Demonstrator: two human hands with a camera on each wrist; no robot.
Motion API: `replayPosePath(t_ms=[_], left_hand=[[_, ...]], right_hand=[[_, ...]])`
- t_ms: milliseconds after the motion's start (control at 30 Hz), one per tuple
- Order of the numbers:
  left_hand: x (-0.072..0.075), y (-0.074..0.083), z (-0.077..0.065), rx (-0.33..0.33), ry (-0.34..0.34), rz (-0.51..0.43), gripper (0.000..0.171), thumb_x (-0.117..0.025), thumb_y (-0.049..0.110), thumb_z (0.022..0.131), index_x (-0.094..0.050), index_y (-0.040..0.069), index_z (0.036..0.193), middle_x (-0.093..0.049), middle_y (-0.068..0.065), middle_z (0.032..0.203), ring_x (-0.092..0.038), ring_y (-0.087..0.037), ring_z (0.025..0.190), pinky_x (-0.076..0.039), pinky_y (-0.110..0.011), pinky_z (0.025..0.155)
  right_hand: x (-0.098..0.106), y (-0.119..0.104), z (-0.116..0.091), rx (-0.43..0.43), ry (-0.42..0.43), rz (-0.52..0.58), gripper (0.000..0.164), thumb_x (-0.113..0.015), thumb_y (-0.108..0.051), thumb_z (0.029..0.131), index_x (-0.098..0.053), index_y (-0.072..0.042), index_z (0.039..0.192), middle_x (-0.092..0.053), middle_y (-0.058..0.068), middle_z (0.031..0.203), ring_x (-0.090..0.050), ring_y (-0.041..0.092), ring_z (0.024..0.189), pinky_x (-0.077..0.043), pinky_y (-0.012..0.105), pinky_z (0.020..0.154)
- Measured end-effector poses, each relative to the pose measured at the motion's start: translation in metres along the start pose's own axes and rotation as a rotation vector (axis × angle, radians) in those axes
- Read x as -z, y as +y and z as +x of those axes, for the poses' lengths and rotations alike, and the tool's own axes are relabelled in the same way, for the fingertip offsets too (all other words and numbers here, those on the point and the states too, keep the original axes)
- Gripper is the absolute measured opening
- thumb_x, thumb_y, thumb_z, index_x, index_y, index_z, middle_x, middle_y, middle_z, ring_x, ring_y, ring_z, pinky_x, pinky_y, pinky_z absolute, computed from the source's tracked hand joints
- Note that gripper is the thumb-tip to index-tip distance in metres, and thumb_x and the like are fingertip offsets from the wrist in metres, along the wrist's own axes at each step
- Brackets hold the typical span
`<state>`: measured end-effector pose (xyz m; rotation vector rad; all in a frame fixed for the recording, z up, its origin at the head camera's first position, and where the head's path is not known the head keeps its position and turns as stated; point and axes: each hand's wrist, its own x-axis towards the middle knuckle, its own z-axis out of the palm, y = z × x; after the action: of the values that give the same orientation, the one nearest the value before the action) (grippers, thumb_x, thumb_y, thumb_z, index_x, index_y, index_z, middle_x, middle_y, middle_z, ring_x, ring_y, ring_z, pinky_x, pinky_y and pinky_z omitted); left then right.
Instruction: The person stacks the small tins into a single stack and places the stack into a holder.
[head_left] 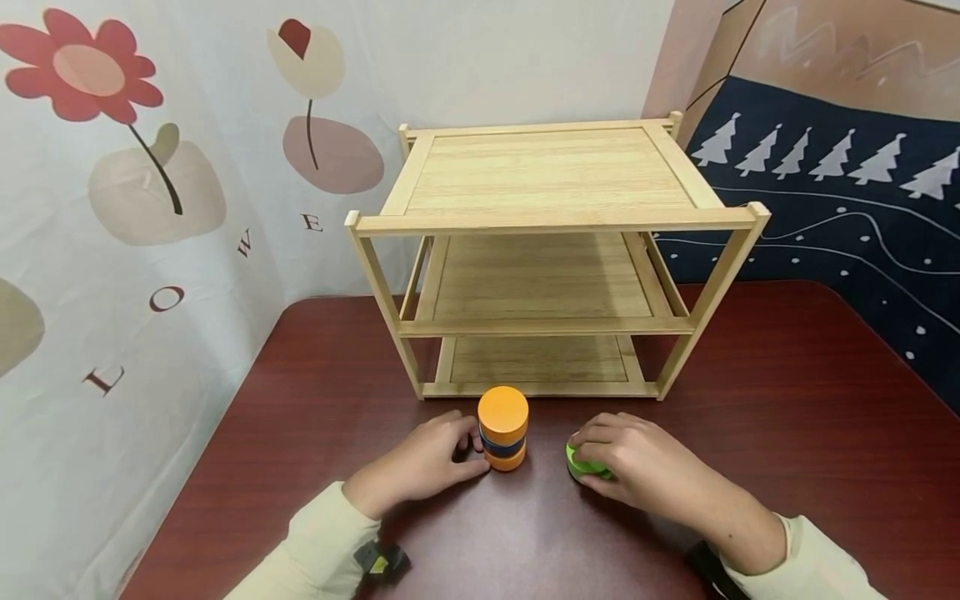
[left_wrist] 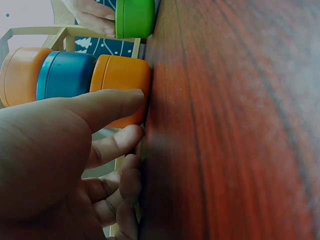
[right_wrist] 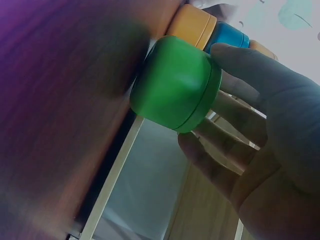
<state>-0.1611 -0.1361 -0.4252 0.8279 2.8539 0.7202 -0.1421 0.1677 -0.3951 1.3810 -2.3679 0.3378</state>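
Note:
A stack of round, lidded jars stands upright on the table: an orange jar (head_left: 503,412) on top, a blue jar (left_wrist: 67,75) in the middle and another orange jar (left_wrist: 122,72) at the bottom. My left hand (head_left: 431,461) is at the stack's left side, its thumb (left_wrist: 112,104) along the bottom jar and its other fingers loosely bent near the tabletop. To the right of the stack, my right hand (head_left: 633,458) holds a green lidded jar (right_wrist: 175,82) between thumb and fingers. Whether that jar touches the table or hovers just above it, I cannot tell.
Behind the jars stands a wooden rack (head_left: 555,218) with three shelves. The dark red table (head_left: 300,367) lies under everything. A flower-printed cloth (head_left: 225,100) hangs at the left and back, and a dark cloth with white trees (head_left: 825,192) at the right.

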Motion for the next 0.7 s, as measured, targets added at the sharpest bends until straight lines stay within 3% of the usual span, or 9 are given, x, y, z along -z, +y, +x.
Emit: replayPosePath(t_ms=[700], left_hand=[[0.0014, 0.0007, 0.0001, 0.002, -0.008, -0.009, 0.021, -0.078, 0.03, 0.085, -0.062, 0.018, 0.091, -0.051, 0.006, 0.08, -0.046, -0.005, 0.071, -0.042, -0.023, 0.066]], right_hand=[[-0.0004, 0.0001, -0.0012, -0.02, -0.074, 0.002, 0.032, -0.089, -0.022, 0.073, -0.076, -0.016, 0.102, -0.074, -0.002, 0.108, -0.069, 0.016, 0.098, -0.056, 0.036, 0.085]])
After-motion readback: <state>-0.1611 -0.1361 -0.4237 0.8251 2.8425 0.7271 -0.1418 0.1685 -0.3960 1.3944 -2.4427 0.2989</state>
